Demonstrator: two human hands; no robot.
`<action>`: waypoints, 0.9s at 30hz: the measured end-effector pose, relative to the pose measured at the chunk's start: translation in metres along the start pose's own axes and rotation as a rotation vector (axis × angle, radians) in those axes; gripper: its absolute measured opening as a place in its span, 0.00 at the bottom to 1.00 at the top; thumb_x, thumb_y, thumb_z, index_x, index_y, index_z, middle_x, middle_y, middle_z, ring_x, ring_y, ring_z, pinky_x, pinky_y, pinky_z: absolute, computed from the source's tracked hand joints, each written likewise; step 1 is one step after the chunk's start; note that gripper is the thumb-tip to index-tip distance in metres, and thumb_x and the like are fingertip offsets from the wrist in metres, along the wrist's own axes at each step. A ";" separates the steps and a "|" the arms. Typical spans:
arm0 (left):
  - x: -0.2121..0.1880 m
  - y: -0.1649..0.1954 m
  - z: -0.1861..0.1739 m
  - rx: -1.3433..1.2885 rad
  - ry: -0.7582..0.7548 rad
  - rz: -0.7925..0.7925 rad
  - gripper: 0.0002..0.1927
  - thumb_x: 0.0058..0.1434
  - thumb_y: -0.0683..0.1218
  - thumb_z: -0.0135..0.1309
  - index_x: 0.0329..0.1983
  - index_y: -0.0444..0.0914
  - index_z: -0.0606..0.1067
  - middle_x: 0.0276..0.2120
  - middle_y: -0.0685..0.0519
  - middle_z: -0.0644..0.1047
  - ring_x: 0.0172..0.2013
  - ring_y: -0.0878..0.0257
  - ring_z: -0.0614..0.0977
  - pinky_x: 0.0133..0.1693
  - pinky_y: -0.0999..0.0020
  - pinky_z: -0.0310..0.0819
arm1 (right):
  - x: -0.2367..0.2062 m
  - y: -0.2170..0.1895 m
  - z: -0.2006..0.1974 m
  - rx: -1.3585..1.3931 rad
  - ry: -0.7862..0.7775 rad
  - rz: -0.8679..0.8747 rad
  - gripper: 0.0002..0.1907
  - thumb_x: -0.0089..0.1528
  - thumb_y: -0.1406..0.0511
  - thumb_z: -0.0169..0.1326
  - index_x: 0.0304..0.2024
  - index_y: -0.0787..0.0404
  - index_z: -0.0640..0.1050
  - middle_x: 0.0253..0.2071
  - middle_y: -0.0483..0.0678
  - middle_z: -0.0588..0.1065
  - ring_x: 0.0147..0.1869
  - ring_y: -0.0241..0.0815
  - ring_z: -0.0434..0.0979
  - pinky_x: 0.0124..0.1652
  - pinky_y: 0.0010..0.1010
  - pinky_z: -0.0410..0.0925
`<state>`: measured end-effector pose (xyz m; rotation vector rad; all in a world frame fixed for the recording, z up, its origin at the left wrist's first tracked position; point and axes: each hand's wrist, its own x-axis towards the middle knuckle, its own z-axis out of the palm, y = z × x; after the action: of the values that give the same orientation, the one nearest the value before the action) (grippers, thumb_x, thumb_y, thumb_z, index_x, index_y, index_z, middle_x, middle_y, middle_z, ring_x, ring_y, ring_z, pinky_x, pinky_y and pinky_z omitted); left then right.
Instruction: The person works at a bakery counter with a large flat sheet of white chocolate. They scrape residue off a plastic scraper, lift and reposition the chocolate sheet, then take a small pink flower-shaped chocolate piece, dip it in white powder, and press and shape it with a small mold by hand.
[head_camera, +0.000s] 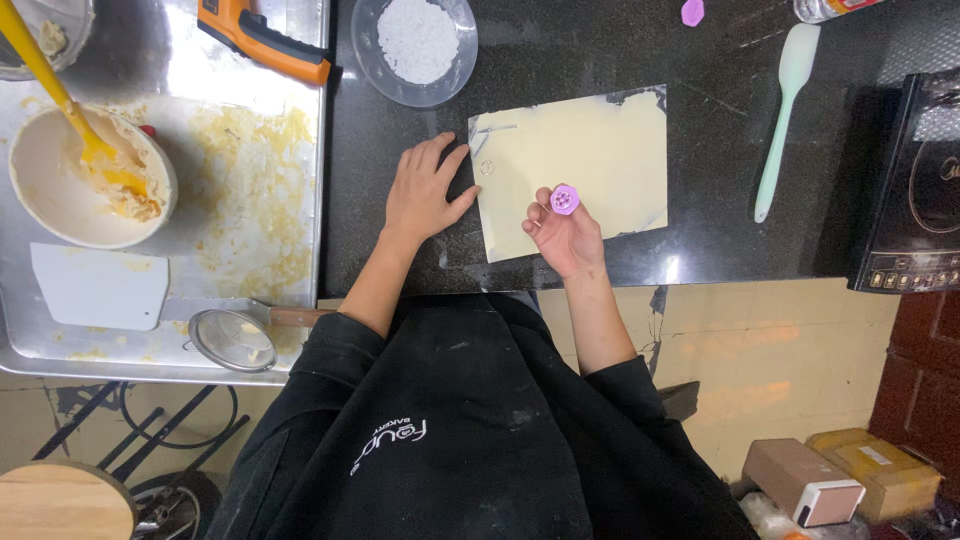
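Observation:
A pale yellow rolled sheet of dough (590, 150) lies flat on the black counter (560, 50). My left hand (425, 190) rests palm down on the counter, fingers apart, touching the sheet's left edge beside a small stamped mark (487, 168). My right hand (565, 235) hovers over the sheet's lower middle and pinches a small round purple cutter (565, 199) between fingertips, its patterned face turned up toward me.
A glass bowl of white powder (417, 42) sits behind the sheet. A mint spatula (785, 110) and second purple cutter (692, 12) lie right, beside a black cooktop (915, 180). Left is a messy steel tray (250, 170) with a batter bowl (85, 180), white scraper (100, 287), sieve (235, 340), orange tool (262, 35).

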<state>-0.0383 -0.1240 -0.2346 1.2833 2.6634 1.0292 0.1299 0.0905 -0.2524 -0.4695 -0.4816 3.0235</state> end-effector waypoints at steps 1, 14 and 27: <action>0.000 0.000 0.000 0.002 0.002 0.001 0.31 0.57 0.55 0.64 0.59 0.36 0.73 0.60 0.42 0.70 0.59 0.45 0.72 0.59 0.50 0.65 | 0.000 0.000 0.000 0.004 0.003 0.002 0.08 0.72 0.62 0.48 0.47 0.58 0.76 0.47 0.49 0.74 0.50 0.47 0.76 0.50 0.38 0.71; 0.004 0.008 -0.003 0.020 0.014 -0.017 0.27 0.60 0.52 0.62 0.59 0.35 0.73 0.60 0.42 0.71 0.59 0.46 0.72 0.60 0.51 0.65 | 0.012 -0.005 0.006 -0.192 0.069 -0.015 0.08 0.74 0.63 0.49 0.43 0.60 0.73 0.38 0.45 0.72 0.41 0.40 0.73 0.48 0.37 0.71; 0.006 0.017 -0.002 0.069 0.126 -0.088 0.20 0.63 0.46 0.56 0.56 0.33 0.73 0.57 0.42 0.72 0.59 0.46 0.73 0.60 0.52 0.64 | 0.060 0.018 0.083 -0.316 -0.161 0.130 0.07 0.69 0.66 0.52 0.48 0.63 0.72 0.39 0.49 0.73 0.42 0.41 0.75 0.46 0.34 0.71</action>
<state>-0.0306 -0.1134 -0.2222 1.1362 2.8429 1.0494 0.0480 0.0539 -0.2005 -0.2780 -0.9851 3.1337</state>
